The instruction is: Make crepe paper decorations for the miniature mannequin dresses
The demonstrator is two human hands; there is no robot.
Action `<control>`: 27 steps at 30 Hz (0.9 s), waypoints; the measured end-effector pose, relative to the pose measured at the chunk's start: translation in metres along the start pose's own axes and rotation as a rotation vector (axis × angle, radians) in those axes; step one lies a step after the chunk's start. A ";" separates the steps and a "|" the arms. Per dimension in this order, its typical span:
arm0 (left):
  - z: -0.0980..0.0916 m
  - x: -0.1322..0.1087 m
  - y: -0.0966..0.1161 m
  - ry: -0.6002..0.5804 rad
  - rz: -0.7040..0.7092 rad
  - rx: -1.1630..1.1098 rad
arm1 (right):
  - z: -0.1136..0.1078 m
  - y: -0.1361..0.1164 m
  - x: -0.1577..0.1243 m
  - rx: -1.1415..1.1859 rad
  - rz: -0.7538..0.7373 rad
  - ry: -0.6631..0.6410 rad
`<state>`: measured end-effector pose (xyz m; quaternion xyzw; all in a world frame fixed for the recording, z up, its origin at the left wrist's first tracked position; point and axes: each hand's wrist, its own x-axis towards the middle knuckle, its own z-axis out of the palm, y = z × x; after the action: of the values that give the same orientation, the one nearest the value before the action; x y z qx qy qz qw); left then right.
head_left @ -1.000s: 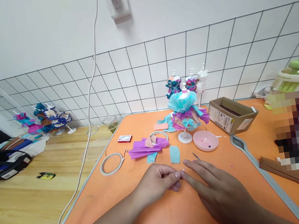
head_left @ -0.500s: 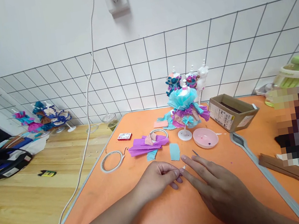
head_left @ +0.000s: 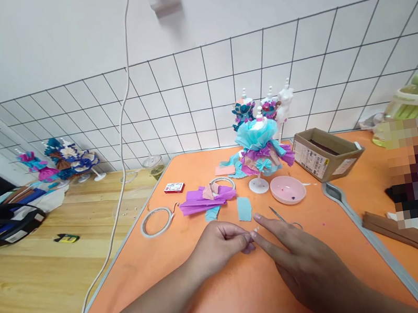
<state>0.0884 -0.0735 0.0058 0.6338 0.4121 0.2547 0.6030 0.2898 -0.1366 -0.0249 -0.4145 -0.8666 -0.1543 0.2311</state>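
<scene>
My left hand [head_left: 226,241] is closed in a pinch above the orange table, and whatever lies between its fingertips is too small to make out. My right hand [head_left: 308,257] has its fingers stretched and apart, the index fingertip meeting the left fingertips; its thumb is hidden. Tiny white scraps [head_left: 256,229] show by the fingertips. Just beyond lies a light blue crepe paper piece [head_left: 244,209]. Small scissors [head_left: 277,214] lie partly behind the right hand. Farther back stands a mini dress form [head_left: 256,135] in turquoise and purple crepe paper.
Purple crepe paper [head_left: 200,201], a tape roll [head_left: 143,227] and a small red-and-white box [head_left: 174,188] lie left of centre. A pink bowl [head_left: 288,191] and cardboard box [head_left: 326,156] stand right. A white cable [head_left: 120,133] hangs at left; a grey strip [head_left: 377,241] crosses the table.
The right hand has shifted slightly, and more of the scissors shows behind it. The fingertips stay together. The view has tilted a little.
</scene>
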 end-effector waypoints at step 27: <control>-0.001 0.002 -0.003 0.165 0.015 -0.137 | -0.001 -0.003 -0.004 1.417 0.644 -0.361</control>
<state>0.0881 -0.0722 0.0028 0.5710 0.4373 0.3382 0.6069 0.2900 -0.1412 -0.0263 -0.4175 -0.6204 0.5768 0.3288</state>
